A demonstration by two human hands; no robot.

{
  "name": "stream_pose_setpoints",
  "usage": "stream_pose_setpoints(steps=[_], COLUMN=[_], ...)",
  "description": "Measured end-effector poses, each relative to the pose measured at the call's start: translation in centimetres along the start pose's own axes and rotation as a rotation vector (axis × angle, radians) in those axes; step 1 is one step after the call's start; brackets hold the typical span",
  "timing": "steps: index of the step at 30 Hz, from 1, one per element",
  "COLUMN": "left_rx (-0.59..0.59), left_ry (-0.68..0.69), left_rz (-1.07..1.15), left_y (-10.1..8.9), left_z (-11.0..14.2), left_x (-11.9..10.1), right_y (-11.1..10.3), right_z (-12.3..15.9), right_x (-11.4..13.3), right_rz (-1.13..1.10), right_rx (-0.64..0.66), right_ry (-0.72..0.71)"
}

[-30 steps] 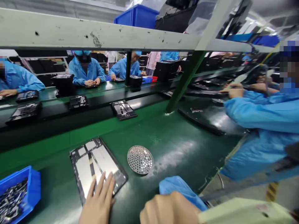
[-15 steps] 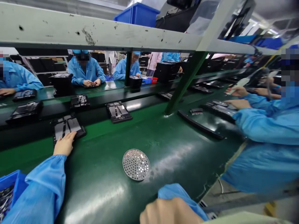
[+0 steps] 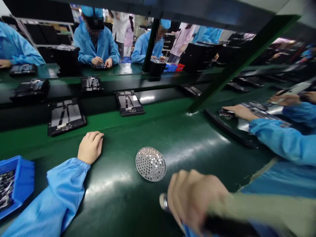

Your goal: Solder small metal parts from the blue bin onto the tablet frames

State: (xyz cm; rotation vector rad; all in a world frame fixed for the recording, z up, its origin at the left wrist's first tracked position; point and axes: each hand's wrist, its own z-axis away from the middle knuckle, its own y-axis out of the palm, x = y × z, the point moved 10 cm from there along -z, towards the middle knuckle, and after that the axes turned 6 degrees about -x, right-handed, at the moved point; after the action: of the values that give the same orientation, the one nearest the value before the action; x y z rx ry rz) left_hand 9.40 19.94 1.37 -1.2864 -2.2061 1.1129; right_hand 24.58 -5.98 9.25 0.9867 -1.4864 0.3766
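My left hand (image 3: pixel 91 147) rests on the green bench with its fingers curled together; whatever is inside them, if anything, is hidden. Just behind it lies an opened tablet (image 3: pixel 66 117), with pale panels and dark strips showing. My right hand (image 3: pixel 195 197), blurred, is wrapped round a pale electric screwdriver (image 3: pixel 266 209) in the lower right; a rounded light end with a metal ring pokes out at the left of the fist. Between my hands sits a round silver dish (image 3: pixel 150 164) dotted with holes and small shiny pieces, apart from both.
A blue bin (image 3: pixel 26 187) of small metal parts stands at the left. More opened tablets (image 3: pixel 130 102) lie along the dark belt (image 3: pixel 103 98). A green post (image 3: pixel 237 69) rises ahead. At right, a co-worker's sleeve (image 3: pixel 278 138) reaches over the bench near a black curved strip (image 3: pixel 227 131).
My left hand has come off the tablet and moved right onto the bench. My right hand has risen farther into view with the screwdriver. The view has tilted down.
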Motion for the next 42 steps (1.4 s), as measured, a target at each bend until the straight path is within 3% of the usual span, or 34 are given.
stream_pose_setpoints(steps=[2, 3, 8, 16, 42], left_rx=[0.029, 0.057, 0.237, 0.286, 0.308], left_ry=[-0.058, -0.091, -0.13, -0.157, -0.182], left_rz=[0.012, 0.021, 0.071, 0.073, 0.097], left_y=[0.4, 0.6, 2.4, 2.8, 2.9], left_z=[0.3, 0.5, 1.1, 1.0, 1.1], left_x=[-0.3, -0.1, 0.7, 0.4, 0.7], right_y=[0.6, 0.3, -1.4, -3.3, -3.2], right_z=[-2.0, -3.1, -6.4, -6.9, -7.7], right_x=[0.4, 0.3, -1.5, -2.8, -5.3], right_rz=[-0.056, -0.075, -0.074, 0.015, 0.003], right_rx=[0.162, 0.168, 0.046, -0.144, -0.144], right_ry=[-0.036, -0.062, -0.147, -0.151, -0.078])
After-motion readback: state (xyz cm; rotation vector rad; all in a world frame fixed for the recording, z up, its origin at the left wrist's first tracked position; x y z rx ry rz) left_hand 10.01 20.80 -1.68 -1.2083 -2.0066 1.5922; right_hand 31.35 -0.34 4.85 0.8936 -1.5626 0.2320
